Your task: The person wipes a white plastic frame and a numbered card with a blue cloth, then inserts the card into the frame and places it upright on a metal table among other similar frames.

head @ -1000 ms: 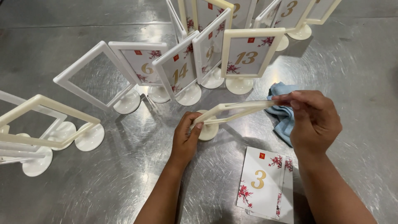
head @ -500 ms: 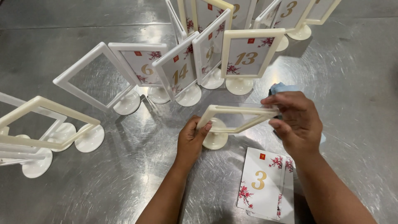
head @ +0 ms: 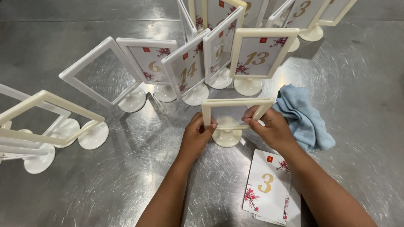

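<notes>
An empty cream sign frame (head: 237,113) on a round pedestal base stands upright at the centre of the brushed-steel table (head: 362,84), and both hands hold it. The left hand (head: 197,136) pinches the frame's left upright near its lower corner, thumb in front and fingers curled behind. The right hand (head: 271,128) pinches the lower right corner the same way, its fingers closed on the bottom rail and right upright.

At 3 o'clock from the frame, just beside the right hand, lies a crumpled light-blue cloth (head: 305,120). At 5 o'clock, under the right forearm, a small stack of white number cards (head: 269,189) with gold numerals and red blossom sprigs lies flat on the table.

From 10 to 1 o'clock a cluster of filled frames (head: 259,56) stands, each holding a numbered blossom card. At 10 o'clock one white empty frame (head: 101,71) stands tilted beside them. At 9 o'clock, well apart near the left edge, several more empty frames (head: 46,120) stand leaning over their round bases.
</notes>
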